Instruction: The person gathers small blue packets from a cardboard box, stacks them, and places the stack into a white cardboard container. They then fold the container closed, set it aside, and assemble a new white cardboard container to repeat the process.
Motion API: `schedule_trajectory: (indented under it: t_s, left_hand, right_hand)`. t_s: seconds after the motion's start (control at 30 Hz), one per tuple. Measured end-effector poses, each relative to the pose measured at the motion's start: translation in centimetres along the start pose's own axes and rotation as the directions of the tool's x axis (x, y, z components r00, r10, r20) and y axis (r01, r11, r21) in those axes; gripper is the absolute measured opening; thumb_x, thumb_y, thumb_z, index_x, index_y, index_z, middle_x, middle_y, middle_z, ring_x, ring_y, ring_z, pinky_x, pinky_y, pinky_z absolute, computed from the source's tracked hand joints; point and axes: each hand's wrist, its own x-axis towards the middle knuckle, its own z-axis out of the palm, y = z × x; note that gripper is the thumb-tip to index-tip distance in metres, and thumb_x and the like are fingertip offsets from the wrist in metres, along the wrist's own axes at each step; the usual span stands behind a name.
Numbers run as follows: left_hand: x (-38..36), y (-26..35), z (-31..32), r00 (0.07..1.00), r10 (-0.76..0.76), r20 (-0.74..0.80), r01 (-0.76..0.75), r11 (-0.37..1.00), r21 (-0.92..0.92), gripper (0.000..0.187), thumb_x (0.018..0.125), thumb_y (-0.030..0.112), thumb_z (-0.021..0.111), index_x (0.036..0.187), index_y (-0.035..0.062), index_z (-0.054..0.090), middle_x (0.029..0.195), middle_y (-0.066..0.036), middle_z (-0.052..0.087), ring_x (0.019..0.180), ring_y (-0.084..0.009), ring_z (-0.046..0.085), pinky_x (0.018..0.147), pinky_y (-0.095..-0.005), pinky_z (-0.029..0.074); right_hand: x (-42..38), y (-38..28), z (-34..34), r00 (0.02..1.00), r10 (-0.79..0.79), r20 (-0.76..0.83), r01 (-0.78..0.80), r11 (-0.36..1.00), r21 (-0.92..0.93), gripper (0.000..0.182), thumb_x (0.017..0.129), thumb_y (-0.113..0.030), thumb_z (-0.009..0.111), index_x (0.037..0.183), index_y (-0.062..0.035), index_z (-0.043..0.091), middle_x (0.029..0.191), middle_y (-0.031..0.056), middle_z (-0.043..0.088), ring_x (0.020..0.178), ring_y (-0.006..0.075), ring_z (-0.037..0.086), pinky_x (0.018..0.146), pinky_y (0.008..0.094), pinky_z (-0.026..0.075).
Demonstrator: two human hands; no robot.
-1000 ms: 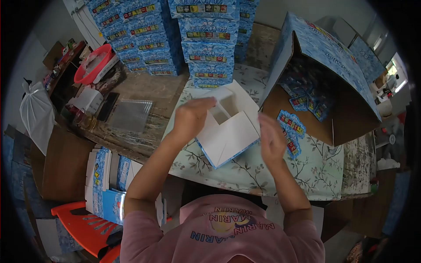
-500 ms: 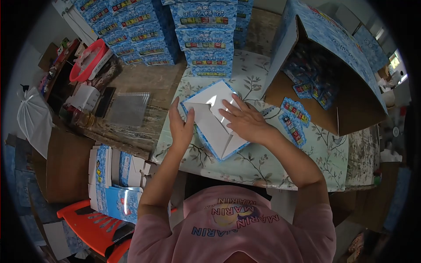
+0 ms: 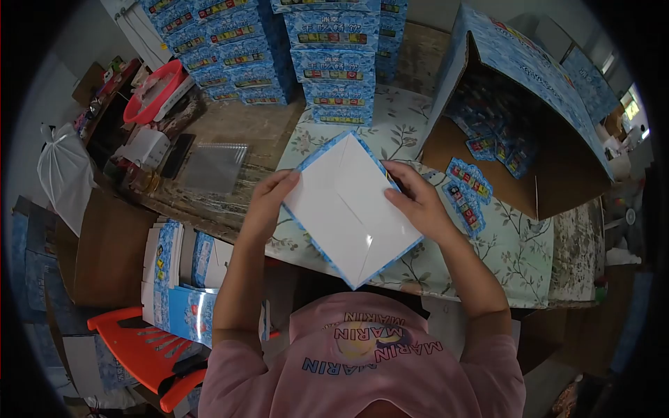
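Note:
A white carton with blue edges (image 3: 352, 209) is turned cornerwise in front of me, its folded flaps facing up and lying flat together. My left hand (image 3: 270, 198) grips its left corner between thumb and fingers. At the upper right edge my right hand (image 3: 417, 198) holds it, thumb on top and fingers partly hidden behind. Several blue printed packets (image 3: 465, 198) lie on the flowered cloth (image 3: 519, 258), just right of my right hand.
Stacks of blue printed boxes (image 3: 334, 66) stand at the back. A large open carton (image 3: 543, 104) with packets inside lies on the right. At left are a clear plastic sheet (image 3: 214, 167), a red basket (image 3: 153, 90), flat cartons (image 3: 164, 272) and an orange chair (image 3: 139, 355).
Both hands have gone from lying over the flaps to gripping the carton's sides. The carton has come nearer and looks larger, and its flaps now lie flatter.

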Motion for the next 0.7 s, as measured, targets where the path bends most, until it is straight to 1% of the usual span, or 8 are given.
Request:
schedule_trajectory:
  t_s: [0.07, 0.13, 0.27, 0.3, 0.43, 0.47, 0.53, 0.7]
  left_hand:
    - [-4.6, 4.9, 0.2, 0.902, 0.427, -0.059, -0.416, 0.899, 0.137, 0.036, 0.08, 0.035, 0.066, 0.094, 0.0021, 0.067, 0.102, -0.011, 0.063, 0.104, -0.0204, 0.054, 0.095, -0.0318, 0.037]
    - [-8.7, 8.1, -0.1, 0.476, 0.878, 0.054, -0.779, 0.392, 0.489, 0.026, 0.076, 0.026, 0.068, 0.09, 0.0042, 0.067, 0.105, -0.01, 0.062, 0.107, -0.0272, 0.054, 0.102, -0.0404, 0.035]
    - [-13.2, 5.7, 1.2, -0.201, 0.979, 0.015, -0.76, -0.166, 0.628, 0.03, 0.074, 0.022, 0.068, 0.102, 0.0109, 0.064, 0.118, -0.004, 0.059, 0.119, -0.0371, 0.046, 0.11, -0.0554, 0.025]
    - [-13.1, 4.0, 1.5, -0.206, 0.978, 0.017, -0.757, -0.17, 0.631, 0.03, 0.074, 0.022, 0.068, 0.102, 0.0109, 0.064, 0.118, -0.004, 0.059, 0.119, -0.0371, 0.046, 0.11, -0.0554, 0.025]
    - [-11.8, -3.3, 1.8, 0.374, 0.689, 0.621, -0.627, -0.306, 0.717, 0.046, 0.08, 0.014, 0.059, 0.125, 0.0105, 0.055, 0.14, 0.0, 0.043, 0.13, -0.0264, 0.038, 0.107, -0.056, 0.025]
    - [-11.1, -5.2, 1.9, 0.377, 0.688, 0.62, -0.627, -0.304, 0.718, 0.046, 0.08, 0.014, 0.059, 0.125, 0.0105, 0.055, 0.14, 0.0, 0.043, 0.13, -0.0264, 0.038, 0.107, -0.056, 0.025]
    - [-9.6, -8.2, 1.9, 0.567, 0.341, 0.749, -0.745, -0.174, 0.644, 0.04, 0.08, 0.016, 0.063, 0.119, 0.0093, 0.058, 0.133, -0.006, 0.049, 0.131, -0.0288, 0.038, 0.106, -0.0608, 0.021]
    - [-8.7, -9.8, 2.0, 0.482, 0.351, 0.803, -0.866, 0.056, 0.496, 0.032, 0.079, 0.016, 0.065, 0.11, 0.009, 0.063, 0.122, -0.003, 0.057, 0.125, -0.0254, 0.044, 0.106, -0.0559, 0.024]
  right_hand:
    - [-1.7, -1.0, -0.1, 0.989, -0.143, -0.028, 0.146, 0.973, 0.18, 0.043, 0.091, -0.015, 0.057, 0.127, 0.004, 0.045, 0.127, 0.0196, 0.053, 0.117, 0.0238, 0.052, 0.098, 0.0321, 0.04]
    - [-3.1, -2.1, -0.2, 0.898, -0.417, -0.142, 0.441, 0.853, 0.28, 0.033, 0.091, -0.009, 0.055, 0.122, 0.0016, 0.049, 0.127, 0.0143, 0.053, 0.116, 0.0198, 0.051, 0.099, 0.0334, 0.039]
    - [-2.7, 0.4, -1.1, 0.923, -0.26, -0.284, 0.336, 0.904, 0.264, 0.024, 0.094, -0.009, 0.052, 0.115, 0.002, 0.054, 0.119, 0.0122, 0.058, 0.113, 0.0177, 0.053, 0.097, 0.0309, 0.04]
    - [-2.2, 1.7, -1.2, 0.919, -0.245, -0.308, 0.318, 0.924, 0.212, 0.022, 0.095, -0.01, 0.052, 0.112, 0.002, 0.057, 0.114, 0.0117, 0.061, 0.108, 0.0168, 0.056, 0.094, 0.0296, 0.042]
    - [-1.0, 6.9, -0.8, 0.937, -0.114, -0.331, 0.209, 0.941, 0.266, 0.026, 0.096, -0.019, 0.051, 0.111, 0.0011, 0.058, 0.11, 0.0104, 0.062, 0.104, 0.0165, 0.058, 0.091, 0.0287, 0.044]
    - [-0.7, 7.0, -0.8, 0.93, 0.006, -0.367, 0.122, 0.938, 0.324, 0.029, 0.097, -0.024, 0.05, 0.111, 0.0006, 0.058, 0.107, 0.0099, 0.063, 0.101, 0.0167, 0.059, 0.091, 0.0287, 0.044]
    - [0.2, 7.6, -0.9, 0.922, 0.139, -0.36, 0.037, 0.896, 0.442, 0.038, 0.098, -0.034, 0.046, 0.116, -0.0016, 0.057, 0.111, 0.01, 0.06, 0.103, 0.0175, 0.058, 0.089, 0.0301, 0.045]
    - [0.4, 6.2, 0.0, 0.937, 0.019, -0.348, 0.065, 0.972, 0.226, 0.045, 0.097, -0.034, 0.048, 0.128, -0.0017, 0.047, 0.122, 0.0118, 0.053, 0.11, 0.0178, 0.052, 0.091, 0.0305, 0.042]
